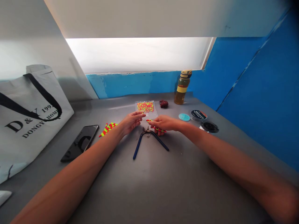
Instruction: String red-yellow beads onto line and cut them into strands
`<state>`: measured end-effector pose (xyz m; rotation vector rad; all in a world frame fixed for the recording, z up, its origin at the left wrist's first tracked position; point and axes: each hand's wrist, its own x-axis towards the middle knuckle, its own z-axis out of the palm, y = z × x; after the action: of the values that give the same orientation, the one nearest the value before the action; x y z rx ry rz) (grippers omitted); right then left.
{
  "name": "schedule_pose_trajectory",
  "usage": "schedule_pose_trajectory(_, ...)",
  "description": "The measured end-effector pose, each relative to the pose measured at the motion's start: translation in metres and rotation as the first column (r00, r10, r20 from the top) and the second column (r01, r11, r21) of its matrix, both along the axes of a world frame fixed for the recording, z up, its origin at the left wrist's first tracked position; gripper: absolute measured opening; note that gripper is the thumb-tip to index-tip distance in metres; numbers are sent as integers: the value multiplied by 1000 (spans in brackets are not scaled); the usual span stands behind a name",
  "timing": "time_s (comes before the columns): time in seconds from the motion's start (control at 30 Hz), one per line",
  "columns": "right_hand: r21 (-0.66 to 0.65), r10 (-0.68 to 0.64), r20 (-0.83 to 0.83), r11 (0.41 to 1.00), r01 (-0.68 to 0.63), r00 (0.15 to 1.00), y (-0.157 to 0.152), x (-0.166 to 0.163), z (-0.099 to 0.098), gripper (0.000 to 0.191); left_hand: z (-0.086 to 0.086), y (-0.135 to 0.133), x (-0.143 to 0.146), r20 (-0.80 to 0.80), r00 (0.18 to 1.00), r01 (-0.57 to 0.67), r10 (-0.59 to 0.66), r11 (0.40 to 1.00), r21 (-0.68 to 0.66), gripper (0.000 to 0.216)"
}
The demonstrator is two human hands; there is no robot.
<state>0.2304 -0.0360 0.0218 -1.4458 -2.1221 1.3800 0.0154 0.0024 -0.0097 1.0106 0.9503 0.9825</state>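
Observation:
My left hand (132, 122) is curled, its fingertips pinched together right in front of a clear packet of orange and yellow beads (145, 107); what it pinches is too small to name. My right hand (162, 123) is closed on a short strand of red and yellow beads (159, 128), whose end pokes toward the left hand. The two hands nearly meet above blue-handled pliers (149, 140) lying on the grey table (163, 180).
Finished bead strands (107, 128) lie left of my left hand. A black phone (80, 142) and a white tote bag (28, 115) sit further left. At the back right stand a bottle (182, 87), a dark red lump (163, 104), a teal disc (184, 117) and two line spools (199, 114).

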Motion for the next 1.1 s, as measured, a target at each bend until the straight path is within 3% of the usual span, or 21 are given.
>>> schedule_pose_trajectory(0.2,14,70,111,997,-72,991,5,13,7,27,0,-3,1,-88,996,8,-8,1000,1,35)
schedule_pose_trajectory(0.4,227,59,288,965,-128,956,2,21,21,25,-1,-3,0,-106,994,31,-30,1000,3,36)
schedule_pose_trajectory(0.5,141,44,320,986,-94,946,-5,15,25,16,-1,-3,0,-113,993,26,-26,1000,-2,35)
schedule_pose_trajectory(0.6,74,121,382,984,-161,916,-14,3,22,20,-1,-2,0,-118,993,30,-31,999,-11,36)
schedule_pose_trajectory(0.77,286,55,478,934,-214,877,-23,-11,9,24,-1,-2,-1,-126,991,45,-46,999,-16,38)
schedule_pose_trajectory(0.93,46,149,289,984,-169,946,-22,-6,14,18,-2,-1,-2,-94,994,61,-62,998,-6,36)
schedule_pose_trajectory(1.1,96,108,48,989,-112,993,-29,1,45,15,0,-2,0,-84,994,63,-64,998,-20,33)
